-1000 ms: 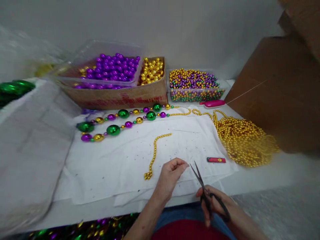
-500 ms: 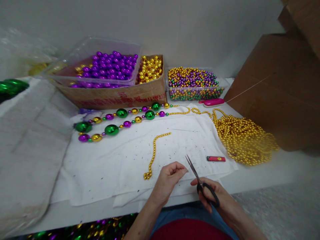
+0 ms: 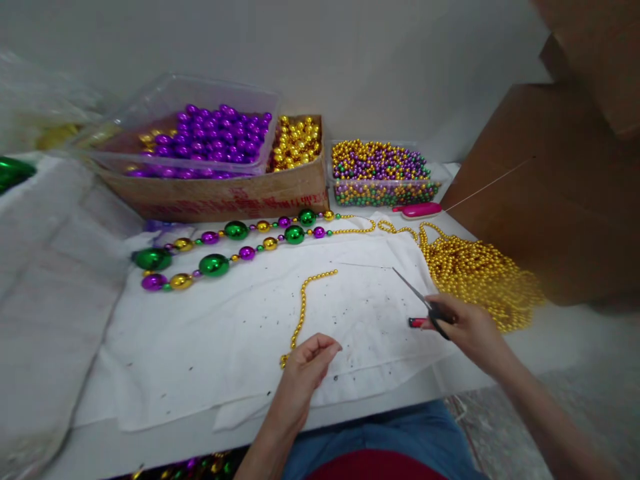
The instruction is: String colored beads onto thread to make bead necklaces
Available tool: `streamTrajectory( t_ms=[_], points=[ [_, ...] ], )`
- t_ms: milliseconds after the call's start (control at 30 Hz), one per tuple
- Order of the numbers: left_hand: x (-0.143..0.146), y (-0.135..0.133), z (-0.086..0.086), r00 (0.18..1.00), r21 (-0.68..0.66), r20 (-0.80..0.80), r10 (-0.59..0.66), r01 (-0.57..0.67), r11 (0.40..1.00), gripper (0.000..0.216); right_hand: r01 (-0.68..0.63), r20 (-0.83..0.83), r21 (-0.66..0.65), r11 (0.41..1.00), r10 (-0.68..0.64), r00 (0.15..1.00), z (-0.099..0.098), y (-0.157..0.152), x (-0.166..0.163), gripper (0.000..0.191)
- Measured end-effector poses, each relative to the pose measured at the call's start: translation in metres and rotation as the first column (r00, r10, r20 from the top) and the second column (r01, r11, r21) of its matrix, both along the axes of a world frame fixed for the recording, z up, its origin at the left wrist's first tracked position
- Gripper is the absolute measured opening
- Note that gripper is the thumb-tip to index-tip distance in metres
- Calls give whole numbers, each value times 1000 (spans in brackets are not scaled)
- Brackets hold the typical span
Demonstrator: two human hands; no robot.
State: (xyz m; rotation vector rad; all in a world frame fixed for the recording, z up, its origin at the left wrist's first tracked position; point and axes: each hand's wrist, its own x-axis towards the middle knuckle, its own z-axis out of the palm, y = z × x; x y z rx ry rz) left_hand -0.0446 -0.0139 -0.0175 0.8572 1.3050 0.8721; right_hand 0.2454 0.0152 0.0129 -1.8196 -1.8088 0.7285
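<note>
My left hand is closed in a pinch above the white cloth; whatever its fingertips hold is too small to make out. Beside it lies a short string of gold beads, its lower end partly behind the hand. My right hand grips black-handled scissors, blades together and pointing up-left. Directly under that hand, a red lighter is mostly covered. A thin needle-like line lies on the cloth near the scissor tips. Behind it stretches a necklace of green, purple and gold beads.
A clear tub of purple beads rests on a cardboard box with gold beads. Right of it stands a clear tub of small mixed beads. A pink tool, heaped gold bead strands and a large carton are at right.
My right hand has moved right and forward with the scissors, over the lighter. My left hand has shifted left, toward the short gold string. The view has turned slightly.
</note>
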Motion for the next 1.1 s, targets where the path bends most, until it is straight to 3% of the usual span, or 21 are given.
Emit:
streamTrajectory(
  t_ms=[67,167,433,633,733,867,967,1100],
  points=[
    [-4,-1,2,1000,0,13,17,-17,1000,25,-54,301,7,998,50,952,9,24,9,30],
    [-9,-2,2,1000,3,13,27,-27,1000,27,-60,488,-2,998,54,871,9,52,11,27],
    [-8,1,4,1000,-33,3,29,-29,999,29,130,514,-33,991,-95,852,-29,104,-4,35],
    [-4,3,9,998,-18,51,34,-33,999,26,73,400,-126,989,-17,916,-41,128,-5,36],
    [-6,3,5,997,-27,63,44,-42,999,26,-1,327,-120,993,40,944,-34,118,-2,39],
    [-8,3,1,996,-29,76,53,-51,998,25,-193,235,-65,979,203,951,-20,77,-22,8],
    [-7,4,1,993,-16,93,66,-65,998,24,-383,133,-88,919,392,910,-22,38,-55,10],
    [-8,6,5,988,-16,128,82,-80,997,24,-447,105,-12,894,446,889,-41,6,-90,34]
  ],
)
